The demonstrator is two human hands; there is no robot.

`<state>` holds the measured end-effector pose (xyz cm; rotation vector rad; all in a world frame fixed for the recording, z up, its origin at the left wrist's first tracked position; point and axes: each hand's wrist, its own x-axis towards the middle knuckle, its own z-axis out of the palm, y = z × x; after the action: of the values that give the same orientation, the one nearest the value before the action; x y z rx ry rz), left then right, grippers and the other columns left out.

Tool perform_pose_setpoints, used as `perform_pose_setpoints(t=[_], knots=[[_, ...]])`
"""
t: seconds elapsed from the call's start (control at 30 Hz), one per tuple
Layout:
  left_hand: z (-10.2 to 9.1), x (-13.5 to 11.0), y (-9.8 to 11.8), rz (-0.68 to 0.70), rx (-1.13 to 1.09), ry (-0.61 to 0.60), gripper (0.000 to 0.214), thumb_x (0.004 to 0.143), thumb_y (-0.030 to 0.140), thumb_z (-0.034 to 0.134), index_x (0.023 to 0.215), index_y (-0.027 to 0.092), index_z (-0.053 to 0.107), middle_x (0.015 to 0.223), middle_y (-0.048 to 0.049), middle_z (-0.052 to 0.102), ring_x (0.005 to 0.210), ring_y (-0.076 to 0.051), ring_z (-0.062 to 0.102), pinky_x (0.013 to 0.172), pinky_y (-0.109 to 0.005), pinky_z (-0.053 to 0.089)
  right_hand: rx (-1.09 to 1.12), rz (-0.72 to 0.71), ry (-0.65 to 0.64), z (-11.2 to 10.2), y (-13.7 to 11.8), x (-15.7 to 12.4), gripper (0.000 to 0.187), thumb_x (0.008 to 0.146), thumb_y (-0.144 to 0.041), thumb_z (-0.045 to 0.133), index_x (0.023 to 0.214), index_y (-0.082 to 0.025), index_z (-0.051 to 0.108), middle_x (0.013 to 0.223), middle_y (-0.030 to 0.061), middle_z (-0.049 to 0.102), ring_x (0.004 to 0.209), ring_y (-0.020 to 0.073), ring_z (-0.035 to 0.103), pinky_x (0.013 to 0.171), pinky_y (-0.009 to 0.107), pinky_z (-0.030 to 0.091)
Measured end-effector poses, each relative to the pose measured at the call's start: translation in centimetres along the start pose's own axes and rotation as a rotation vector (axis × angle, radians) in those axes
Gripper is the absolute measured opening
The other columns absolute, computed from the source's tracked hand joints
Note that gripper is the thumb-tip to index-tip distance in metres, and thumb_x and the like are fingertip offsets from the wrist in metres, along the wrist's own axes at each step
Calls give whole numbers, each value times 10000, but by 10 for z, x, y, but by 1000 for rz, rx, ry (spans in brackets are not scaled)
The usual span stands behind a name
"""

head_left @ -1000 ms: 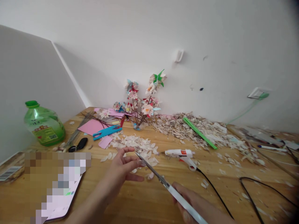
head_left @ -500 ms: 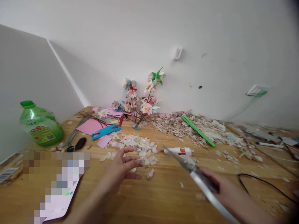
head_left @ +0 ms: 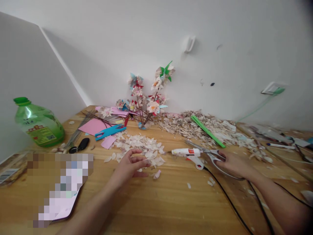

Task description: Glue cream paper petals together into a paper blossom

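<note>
My left hand (head_left: 129, 164) rests on the wooden table (head_left: 171, 205), its fingers apart and their tips on the near edge of a pile of pale paper petals (head_left: 140, 147). A single pink petal (head_left: 156, 174) lies just right of it. My right hand (head_left: 234, 164) lies to the right on the handles of long silver scissors (head_left: 202, 150). The scissors lie flat on the table with the blades pointing left, behind a white glue gun (head_left: 187, 151).
A bunch of paper flowers (head_left: 146, 98) stands against the wall. Paper scraps (head_left: 190, 125) and green sticks (head_left: 207, 130) lie behind the glue gun. A green bottle (head_left: 36, 124), small black scissors (head_left: 79, 147), pink paper (head_left: 94, 125) and a phone (head_left: 61, 199) are at the left. Black cords (head_left: 227, 199) cross the right.
My right hand has swung the scissors from near my left hand away to the right and laid them flat behind the glue gun. My left hand has lowered onto the petals.
</note>
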<state>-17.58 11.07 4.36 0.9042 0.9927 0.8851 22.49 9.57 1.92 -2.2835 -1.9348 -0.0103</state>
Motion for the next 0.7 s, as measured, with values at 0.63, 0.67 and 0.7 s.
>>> perform_pose_setpoints(t=[0.63, 0.67, 0.7], knots=[[-6, -3, -14, 155, 57, 99, 464, 581, 279, 734, 931, 213, 437, 694, 18, 642, 734, -173, 638, 655, -299, 501, 23, -143, 74, 28, -21, -4, 372, 687, -325, 469, 991, -165, 611, 1041, 128, 620, 942, 274, 574, 839, 374, 445], [-6, -7, -14, 206, 100, 117, 443, 601, 274, 720, 934, 216, 434, 693, 20, 638, 723, -161, 630, 663, -286, 491, 31, -140, 88, 28, -21, -4, 362, 681, -326, 477, 976, -175, 619, 1011, 120, 630, 926, 276, 578, 831, 382, 448], [-7, -12, -15, 267, 144, 147, 423, 620, 270, 705, 938, 221, 431, 697, 22, 635, 715, -151, 622, 671, -275, 482, 38, -135, 102, 28, -20, -4, 353, 675, -330, 485, 963, -184, 626, 983, 112, 639, 913, 279, 581, 823, 390, 450]])
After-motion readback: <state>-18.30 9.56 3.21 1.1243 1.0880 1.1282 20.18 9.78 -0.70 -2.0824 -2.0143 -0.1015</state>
